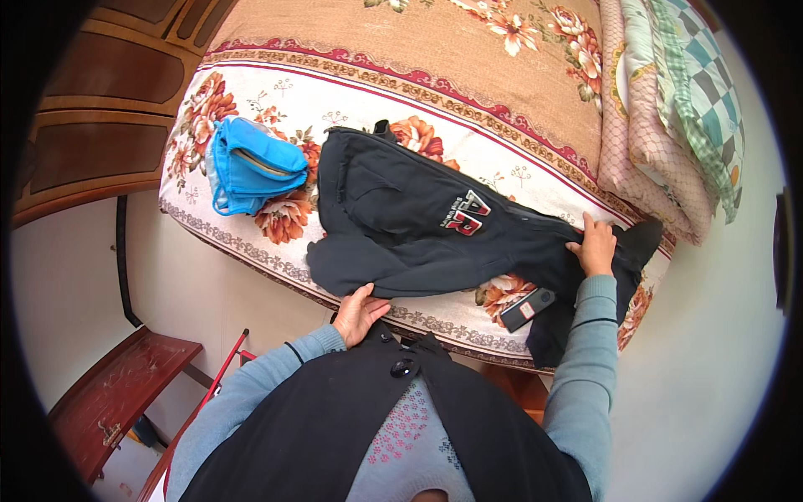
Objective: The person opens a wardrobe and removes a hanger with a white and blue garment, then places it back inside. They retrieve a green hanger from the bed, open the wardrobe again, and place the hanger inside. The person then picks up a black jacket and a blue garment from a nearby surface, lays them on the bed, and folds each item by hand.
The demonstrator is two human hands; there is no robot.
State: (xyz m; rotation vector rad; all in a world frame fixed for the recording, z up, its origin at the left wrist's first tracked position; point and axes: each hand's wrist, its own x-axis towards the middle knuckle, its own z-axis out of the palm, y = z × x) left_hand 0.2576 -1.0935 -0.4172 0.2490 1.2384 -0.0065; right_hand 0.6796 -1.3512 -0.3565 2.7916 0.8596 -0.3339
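A black hooded jacket [408, 207] with a letter patch on its chest lies folded lengthwise across the bed's near side. Its hood end points right, and one sleeve [426, 270] runs along the near edge. At the sleeve's lower left edge, my left hand [359, 315] pinches the fabric, its other fingers spread over the bedspread. My right hand [595, 246] holds the cloth near the hood [640, 241], thumb and forefinger apart on top. A small dark box-shaped device [528, 309] with a pale label lies by the jacket, below my right hand.
A folded blue garment [257, 166] sits on the floral bedspread [301, 103] at left. Folded quilts [665, 144] are stacked at the right end. Wooden cabinets [106, 69] stand beyond the bed's left end. A dark red wooden board [132, 383] and a red metal bar [226, 370] are at lower left.
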